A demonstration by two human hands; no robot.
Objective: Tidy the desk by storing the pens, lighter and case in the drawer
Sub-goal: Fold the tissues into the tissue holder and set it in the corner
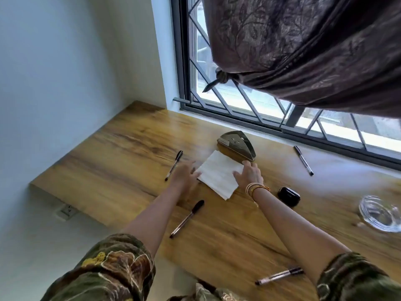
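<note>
Several black-capped pens lie scattered on the wooden desk (121, 153): one at the left (173, 165), one near the front between my arms (186, 218), one by the window (303, 160) and one at the front edge (279, 275). A small black case (289, 196) sits right of my right wrist. My left hand (186, 173) hovers blurred, fingers spread, at the left edge of a white folded napkin (219, 173). My right hand (249, 173) rests flat on the napkin's right side. No lighter or drawer shows.
A metal napkin holder (237, 147) stands just behind the napkin. A glass ashtray (378, 216) sits at the far right. A window with bars (249, 101) and a tied dark curtain (303, 44) rise behind the desk. A wall socket (66, 211) is below the desk's left end.
</note>
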